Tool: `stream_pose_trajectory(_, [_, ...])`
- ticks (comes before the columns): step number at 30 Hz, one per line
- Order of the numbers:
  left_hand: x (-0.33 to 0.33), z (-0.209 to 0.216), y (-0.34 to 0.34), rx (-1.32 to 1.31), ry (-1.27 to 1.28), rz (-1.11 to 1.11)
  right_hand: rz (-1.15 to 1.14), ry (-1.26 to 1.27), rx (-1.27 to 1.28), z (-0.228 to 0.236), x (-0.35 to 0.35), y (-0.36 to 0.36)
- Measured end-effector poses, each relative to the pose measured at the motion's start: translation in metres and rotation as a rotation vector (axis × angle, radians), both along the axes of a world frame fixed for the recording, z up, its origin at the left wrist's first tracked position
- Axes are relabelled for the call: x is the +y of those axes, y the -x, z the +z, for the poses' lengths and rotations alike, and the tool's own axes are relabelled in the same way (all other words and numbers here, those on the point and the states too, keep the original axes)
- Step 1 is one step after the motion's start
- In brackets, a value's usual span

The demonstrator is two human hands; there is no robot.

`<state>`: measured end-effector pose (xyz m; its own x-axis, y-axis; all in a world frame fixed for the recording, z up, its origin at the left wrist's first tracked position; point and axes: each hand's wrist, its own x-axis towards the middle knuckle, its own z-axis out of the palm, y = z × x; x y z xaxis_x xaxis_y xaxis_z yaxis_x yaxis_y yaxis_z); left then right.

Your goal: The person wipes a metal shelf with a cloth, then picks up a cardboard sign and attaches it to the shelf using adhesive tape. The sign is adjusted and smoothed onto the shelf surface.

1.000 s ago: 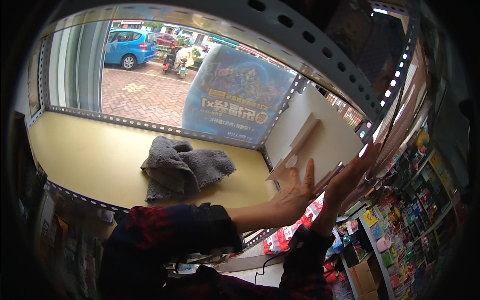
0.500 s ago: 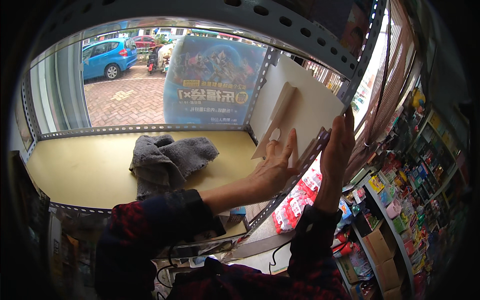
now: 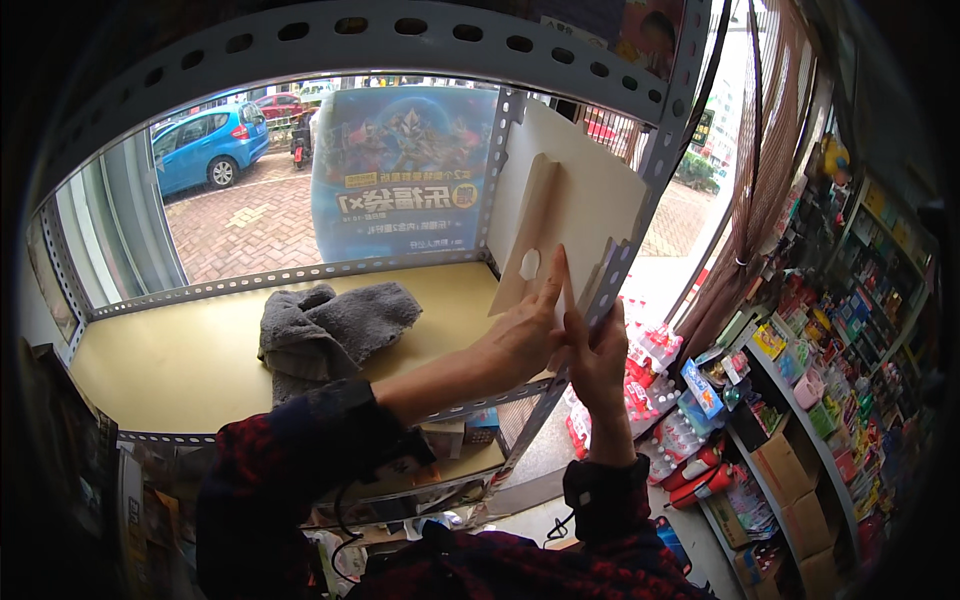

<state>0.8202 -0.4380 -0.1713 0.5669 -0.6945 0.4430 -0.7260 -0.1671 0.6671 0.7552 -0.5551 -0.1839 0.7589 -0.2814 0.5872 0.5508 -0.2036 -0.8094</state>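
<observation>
A white board (image 3: 590,180) with a folded strip (image 3: 525,230) on its face stands against the right end of a metal shelf. My left hand (image 3: 525,330) lies on the lower part of this board, its index finger stretched upward. A pale oval patch (image 3: 530,263) shows on the strip above that hand. My right hand (image 3: 602,365) is at the perforated shelf post (image 3: 608,285), thumb on the near side and fingers round the outer side. The two hands nearly meet, and their contact is partly hidden. A crumpled grey towel (image 3: 335,330) rests on the yellowish shelf board (image 3: 180,350).
A perforated metal beam (image 3: 380,40) crosses above the shelf. Behind it, a window with a blue poster (image 3: 400,170) faces a parked blue car (image 3: 212,145). To the right are wrapped bottle packs (image 3: 640,390), red fire extinguishers (image 3: 697,475), cardboard boxes (image 3: 785,470) and shelves of goods.
My right hand has come down and left along the post, close to my left hand. The left hand's spread fingers have drawn together. The whole view has shifted slightly.
</observation>
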Motion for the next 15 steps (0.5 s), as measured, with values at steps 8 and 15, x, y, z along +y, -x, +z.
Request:
stream_pose_trajectory(8, [0.003,0.014,-0.004,0.026,-0.084,-0.135,-0.305,0.13,-0.052,-0.012,0.01,-0.011])
stream_pose_trajectory(15, [0.008,0.019,-0.016,0.089,-0.174,-0.243,-0.557,0.286,-0.25,-0.02,0.015,-0.019])
